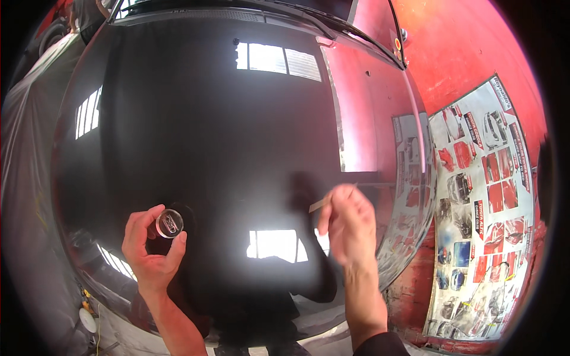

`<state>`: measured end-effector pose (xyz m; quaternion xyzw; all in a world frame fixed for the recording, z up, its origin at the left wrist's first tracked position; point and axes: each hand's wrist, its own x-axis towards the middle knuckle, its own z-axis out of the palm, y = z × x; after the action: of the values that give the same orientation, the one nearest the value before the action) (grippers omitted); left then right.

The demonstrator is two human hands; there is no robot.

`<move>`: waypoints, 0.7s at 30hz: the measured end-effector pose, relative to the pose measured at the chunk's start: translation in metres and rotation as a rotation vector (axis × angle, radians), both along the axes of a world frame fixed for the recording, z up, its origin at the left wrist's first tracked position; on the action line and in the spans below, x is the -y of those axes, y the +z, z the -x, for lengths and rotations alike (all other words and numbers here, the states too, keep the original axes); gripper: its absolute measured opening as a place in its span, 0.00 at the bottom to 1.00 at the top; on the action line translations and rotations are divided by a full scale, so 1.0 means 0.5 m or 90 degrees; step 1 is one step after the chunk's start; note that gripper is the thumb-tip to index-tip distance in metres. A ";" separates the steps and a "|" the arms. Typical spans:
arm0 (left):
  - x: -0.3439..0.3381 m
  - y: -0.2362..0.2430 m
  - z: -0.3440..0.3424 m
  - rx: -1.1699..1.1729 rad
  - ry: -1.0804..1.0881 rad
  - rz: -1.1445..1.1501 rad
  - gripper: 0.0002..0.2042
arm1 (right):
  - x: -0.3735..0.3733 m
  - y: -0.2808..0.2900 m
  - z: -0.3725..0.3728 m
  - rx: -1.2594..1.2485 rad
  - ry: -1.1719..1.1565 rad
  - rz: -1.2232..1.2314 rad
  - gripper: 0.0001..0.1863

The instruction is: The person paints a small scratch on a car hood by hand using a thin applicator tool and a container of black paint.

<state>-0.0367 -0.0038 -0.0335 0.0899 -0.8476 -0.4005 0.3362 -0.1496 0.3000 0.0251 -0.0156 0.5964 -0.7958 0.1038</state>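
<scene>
Black, glossy hood below. I saw the left hand pinching a small round piece by its rim, the right hand a thin tan strip, both over the hood. Risk, I judged: a slipped rim grip could scratch it.

Here we are up at head height, looking through the left camera of the side-by-side pair, pitched down and forward over the black hood! We're close in: the left hand and right hand sit below us on the near side, well within our sweep. Far off, at the very edge, we just catch the windshield. And it's wide, folks, a fisheye taking in grey sheeting on the left and a red wall on the right, straight lines bowing toward our dark, round rim.
</scene>
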 end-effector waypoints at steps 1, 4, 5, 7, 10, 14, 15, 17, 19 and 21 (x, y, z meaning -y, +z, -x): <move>0.000 0.001 0.000 -0.002 -0.001 -0.009 0.23 | 0.011 0.008 0.040 -0.029 -0.007 -0.006 0.10; -0.001 0.001 -0.002 0.001 0.008 -0.019 0.24 | 0.049 0.020 0.157 -0.093 -0.030 -0.031 0.11; -0.001 0.001 -0.003 0.003 0.011 -0.008 0.24 | 0.061 0.021 0.189 -0.084 -0.050 -0.043 0.11; 0.001 0.003 -0.007 0.003 0.015 -0.016 0.24 | 0.083 0.020 0.244 -0.090 -0.071 -0.066 0.11; 0.002 0.004 -0.012 0.009 0.024 -0.017 0.24 | 0.108 0.017 0.303 -0.103 -0.065 -0.091 0.10; 0.003 0.002 -0.017 0.018 0.026 -0.012 0.24 | 0.143 -0.002 0.357 -0.075 -0.068 -0.103 0.09; 0.002 0.002 -0.018 0.021 0.028 -0.016 0.24 | 0.147 -0.006 0.367 -0.082 -0.061 -0.101 0.09; 0.001 0.001 -0.021 0.027 0.031 -0.023 0.24 | 0.152 -0.017 0.380 -0.088 -0.056 -0.103 0.08; 0.001 -0.001 -0.022 0.026 0.033 -0.027 0.24 | 0.150 -0.026 0.388 -0.070 -0.081 -0.138 0.08; 0.001 -0.002 -0.021 0.029 0.030 -0.030 0.24 | 0.147 -0.033 0.393 -0.066 -0.093 -0.154 0.08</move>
<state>-0.0261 -0.0042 -0.0348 0.1269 -0.8430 -0.4100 0.3244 -0.3460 0.2264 0.0087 -0.0008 0.6918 -0.7219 0.0156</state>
